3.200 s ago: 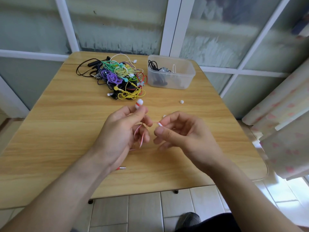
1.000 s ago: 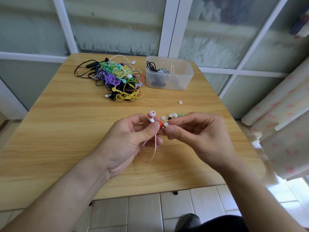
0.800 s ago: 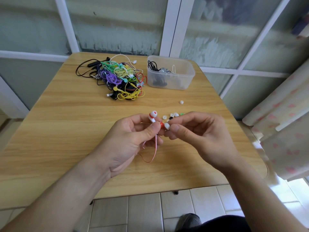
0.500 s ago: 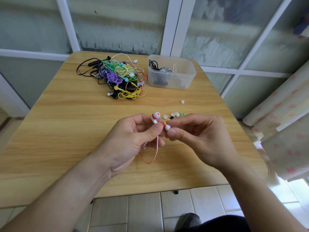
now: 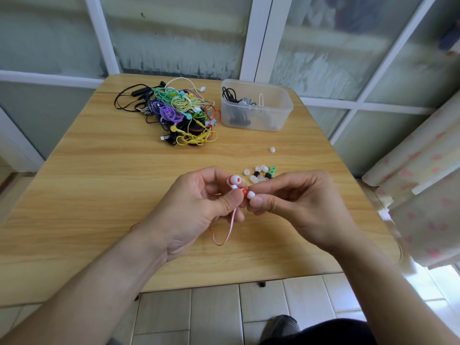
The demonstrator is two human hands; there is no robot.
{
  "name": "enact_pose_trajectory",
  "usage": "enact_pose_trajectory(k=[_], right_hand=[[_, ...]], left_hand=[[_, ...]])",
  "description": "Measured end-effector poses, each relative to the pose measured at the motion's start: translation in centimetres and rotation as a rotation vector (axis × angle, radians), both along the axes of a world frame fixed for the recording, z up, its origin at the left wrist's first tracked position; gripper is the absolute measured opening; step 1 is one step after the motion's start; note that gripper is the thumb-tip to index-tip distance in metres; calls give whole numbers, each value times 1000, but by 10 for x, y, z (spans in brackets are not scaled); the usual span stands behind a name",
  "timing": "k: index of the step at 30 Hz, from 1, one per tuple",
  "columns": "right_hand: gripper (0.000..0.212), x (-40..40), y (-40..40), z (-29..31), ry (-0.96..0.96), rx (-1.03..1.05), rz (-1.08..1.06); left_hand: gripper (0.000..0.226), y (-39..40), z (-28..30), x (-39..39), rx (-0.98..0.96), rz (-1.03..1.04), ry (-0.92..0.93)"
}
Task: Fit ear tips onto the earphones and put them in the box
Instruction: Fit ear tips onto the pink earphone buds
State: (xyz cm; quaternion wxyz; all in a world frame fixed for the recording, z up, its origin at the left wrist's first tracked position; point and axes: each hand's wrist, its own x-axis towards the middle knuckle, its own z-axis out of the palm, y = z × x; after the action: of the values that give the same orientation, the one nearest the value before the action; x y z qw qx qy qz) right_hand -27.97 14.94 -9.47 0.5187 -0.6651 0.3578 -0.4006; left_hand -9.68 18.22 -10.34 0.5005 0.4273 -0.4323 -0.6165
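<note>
A wooden counter (image 5: pixel 99 170) stands against frosted window panes, with tiled floor below its near edge and a patterned curtain (image 5: pixel 423 195) hanging at the right. Over the counter's near middle, the left hand (image 5: pixel 196 210) holds a red-and-white earphone pair: its thumb and curled fingers (image 5: pixel 226 202) pinch the stem of one earbud (image 5: pixel 245 192), whose red body points right toward the other hand. The second earbud (image 5: pixel 234 181) sticks up above the left fingers, its long axis tilted up and to the left, already capped in white. The pair's thin red cable (image 5: pixel 224 235) droops in a loop below the left hand.

The right hand (image 5: pixel 298 207) pinches a white ear tip (image 5: pixel 251 194) between thumb and forefinger, pressed against the end of the pinched earbud.

Just behind the hands lies a cluster of loose ear tips (image 5: pixel 260 173), white, black and green, with a single white tip (image 5: pixel 272 149) apart from them, further back. At the far side, a tangled heap of coloured earphones (image 5: pixel 179 113) sits just left of a clear plastic box (image 5: pixel 256 108), which holds a few dark and pale cables.
</note>
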Motion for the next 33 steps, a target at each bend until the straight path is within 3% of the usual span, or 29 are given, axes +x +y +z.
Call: enact_pose_trajectory(k=[10,15,22,33], right_hand=[[18,-2,0,-2,32,74,44],[17,2,1,-2,140,-60,13],[15,13,9,-6,286,-330,-170],[18,5,2,-5,87,-69,8]], left_hand=[[14,3,-1,-4,-102,86,-238],[19,5,-4,-6,49,98,-185],[3,0,-3,-4,174,177,-47],[3,3,3,-1,92,138,-93]])
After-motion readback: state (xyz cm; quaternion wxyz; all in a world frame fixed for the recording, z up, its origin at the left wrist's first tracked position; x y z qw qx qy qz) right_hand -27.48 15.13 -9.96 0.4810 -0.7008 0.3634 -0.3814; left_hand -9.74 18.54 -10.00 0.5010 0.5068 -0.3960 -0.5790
